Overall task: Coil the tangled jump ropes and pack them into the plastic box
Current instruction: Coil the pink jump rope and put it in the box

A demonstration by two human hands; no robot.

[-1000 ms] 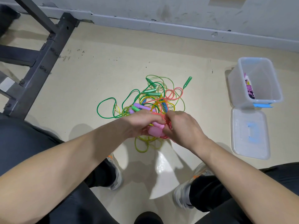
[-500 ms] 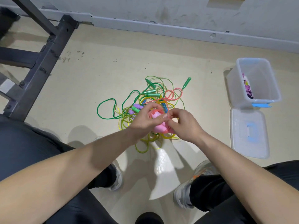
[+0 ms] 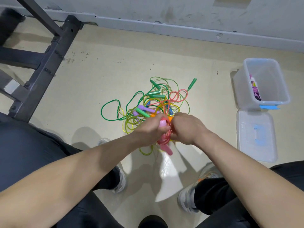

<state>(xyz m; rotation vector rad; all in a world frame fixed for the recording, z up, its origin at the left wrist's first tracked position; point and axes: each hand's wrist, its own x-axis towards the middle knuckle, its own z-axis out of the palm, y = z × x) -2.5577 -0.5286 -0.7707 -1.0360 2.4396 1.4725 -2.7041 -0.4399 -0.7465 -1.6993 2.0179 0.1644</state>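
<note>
A smooth, pale cream floor (image 3: 107, 71) is seen from above, scuffed with small dark marks toward the far side and glossy enough near the feet to carry a bright reflection. It is bounded at the far edge by a stained grey wall (image 3: 181, 9) with a grey skirting strip (image 3: 181, 30) along its base. A dark metal frame of bolted square bars (image 3: 49, 60) is set on the floor at the far left.

A tangled heap of thin green, yellow, blue and purple plastic jump ropes (image 3: 156, 99) lies in the middle of the floor. Just near of it, a pink plastic jump rope (image 3: 164, 140) is held up between both hands. One of its handles is gripped by the left hand (image 3: 151, 130), whose fingers are curled tightly round it, and the bunched cord is pinched by the curled fingers of the right hand (image 3: 187, 127) (the fingertips themselves are hidden). A second pink handle hangs below the hands.

A clear rectangular plastic box with a blue latch (image 3: 286, 89) stands open well to the right, with a purple and pink bundle lying against its left wall. Its clear flat lid with a blue handle (image 3: 246, 145) is laid on the floor just near of it. Two grey sneakers (image 3: 120, 180) are planted at the near side.
</note>
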